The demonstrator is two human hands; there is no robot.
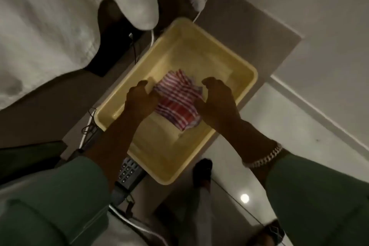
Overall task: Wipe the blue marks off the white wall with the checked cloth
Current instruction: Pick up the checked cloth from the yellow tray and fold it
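Both my hands are down inside the yellow tub (201, 46), and I place everything else from that tub. The checked cloth (177, 99), red and white, lies bunched in the middle of it. My left hand (140, 99) is clenched on the cloth's left edge, close to the tub's left wall. My right hand (217, 100) is curled tight on the cloth's right edge, fingers (209, 84) bent over it. A chain bracelet (263, 158) circles my right wrist, just outside the tub's near right rim. My green sleeves (75, 195) come in from below the tub. White bedding (50, 16) lies beyond its left side, and a phone keypad (127, 171) peeks out under its near corner.
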